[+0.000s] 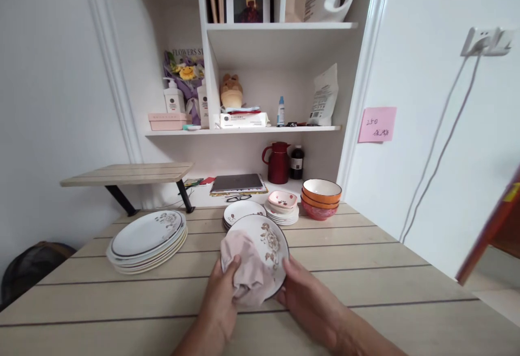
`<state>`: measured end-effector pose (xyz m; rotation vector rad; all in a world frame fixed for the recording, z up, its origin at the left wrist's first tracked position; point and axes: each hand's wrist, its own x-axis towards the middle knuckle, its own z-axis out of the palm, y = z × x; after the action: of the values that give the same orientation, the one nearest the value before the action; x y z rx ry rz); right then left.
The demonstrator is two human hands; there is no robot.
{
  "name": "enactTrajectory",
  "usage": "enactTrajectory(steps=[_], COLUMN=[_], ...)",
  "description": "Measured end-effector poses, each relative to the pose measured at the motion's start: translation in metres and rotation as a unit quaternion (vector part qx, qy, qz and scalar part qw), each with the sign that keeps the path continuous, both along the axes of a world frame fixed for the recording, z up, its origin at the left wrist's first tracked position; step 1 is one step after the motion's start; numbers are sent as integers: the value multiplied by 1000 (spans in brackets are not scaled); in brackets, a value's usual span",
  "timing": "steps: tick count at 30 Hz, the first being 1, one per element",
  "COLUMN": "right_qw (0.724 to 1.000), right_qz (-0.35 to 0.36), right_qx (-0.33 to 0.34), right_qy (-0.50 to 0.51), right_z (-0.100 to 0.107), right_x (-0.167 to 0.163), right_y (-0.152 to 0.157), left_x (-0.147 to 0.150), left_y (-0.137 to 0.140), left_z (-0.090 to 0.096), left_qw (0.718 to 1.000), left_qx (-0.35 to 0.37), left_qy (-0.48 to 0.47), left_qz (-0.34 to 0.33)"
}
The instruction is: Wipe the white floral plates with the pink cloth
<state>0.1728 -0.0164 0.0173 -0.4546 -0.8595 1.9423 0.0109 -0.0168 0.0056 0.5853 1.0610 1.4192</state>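
Tilted up over the table is a white plate (pixel 271 241) with a dark rim and a brown flower print. My right hand (pixel 303 291) grips its right edge, thumb on the front and fingers behind. A pale pink cloth (pixel 246 266) lies bunched across the plate's left half. My left hand (pixel 223 291) is closed on the cloth and the plate's left edge, its thumb pressing on the cloth. Just behind stand a stack of smaller white plates (pixel 244 211) and a pink square bowl (pixel 283 199) on small white dishes (pixel 281 217).
Large oval plates (pixel 147 237) are piled at the left, near a raised wooden shelf (pixel 130 173) on black legs. Orange bowls (pixel 322 192) stand stacked at the back right. Behind are a laptop (pixel 238 182), glasses (pixel 239 198), a red jug (pixel 278 162) and a dark bottle (pixel 297 162).
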Motion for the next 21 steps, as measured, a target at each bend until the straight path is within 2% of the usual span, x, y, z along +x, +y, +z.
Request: enactTrajectory(steps=[3, 9, 11, 13, 14, 16, 17, 19, 21], right_qw=[999, 994, 990, 985, 983, 979, 977, 973, 971], right_qz=[-37, -60, -72, -90, -98, -119, -130, -148, -160], right_qx=[-16, -92, -116, -136, -146, -160, -166, -172, -178], right_qy=[-1, 30, 44, 49, 47, 35, 29, 24, 26], right_z=[-8, -12, -11, -10, -9, -8, -9, -12, -17], right_x=[-9, -10, -8, -7, -6, -3, -2, 0, 1], right_y=[-2, 3, 5, 7, 8, 9, 10, 12, 14], left_x=[8, 16, 13, 7, 2, -8, -14, -21, -21], left_y=[-5, -11, -7, -1, 2, 8, 9, 8, 4], left_z=[-3, 2, 1, -1, -2, -2, -1, 3, 6], left_qw=[1000, 998, 995, 982, 967, 914, 874, 770, 663], left_qx=[5, 12, 23, 55, 80, 145, 183, 265, 342], left_qy=[-4, -1, 55, 169, 240, 375, 438, 545, 623], left_qz=[-1, -69, -78, -58, -30, 57, 107, 198, 235])
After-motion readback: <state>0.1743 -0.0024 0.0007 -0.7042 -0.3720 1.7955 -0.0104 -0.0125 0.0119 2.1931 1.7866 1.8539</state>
